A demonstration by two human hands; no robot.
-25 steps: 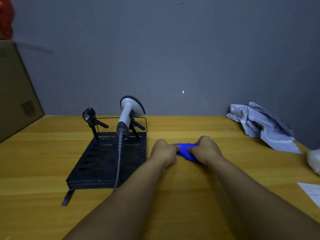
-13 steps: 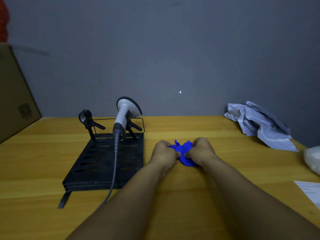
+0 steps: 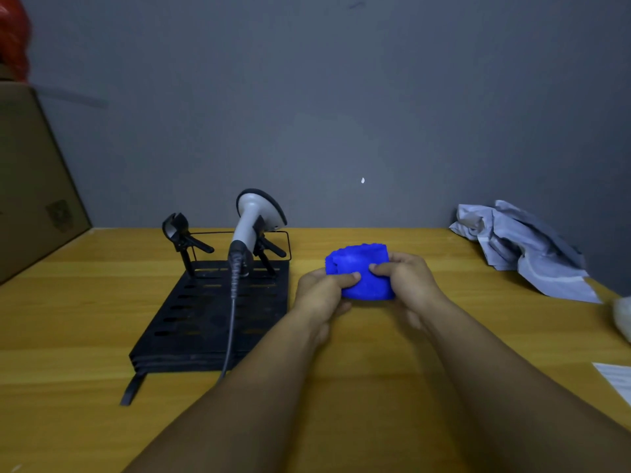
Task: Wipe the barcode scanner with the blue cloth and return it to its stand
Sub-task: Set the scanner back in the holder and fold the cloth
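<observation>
A blue cloth (image 3: pixel 360 268) is held up just above the wooden table, folded into a small pad. My left hand (image 3: pixel 321 293) pinches its lower left side and my right hand (image 3: pixel 409 278) grips its right side. To the left, the white and black barcode scanner (image 3: pixel 251 216) sits upright in a clamp on its black slotted stand (image 3: pixel 211 322), its grey cable (image 3: pixel 231 322) trailing down over the stand toward me. Both hands are well to the right of the scanner and do not touch it.
A second, empty black clamp (image 3: pixel 177 230) stands on the stand's back left. A crumpled pale grey cloth (image 3: pixel 526 247) lies at the back right. A cardboard box (image 3: pixel 30 186) leans at the far left. White paper (image 3: pixel 618 380) lies at the right edge.
The cloth was bunched low between my fists on the table; now it is lifted slightly and spread into a wider folded pad between both hands. The scanner has stayed in its stand.
</observation>
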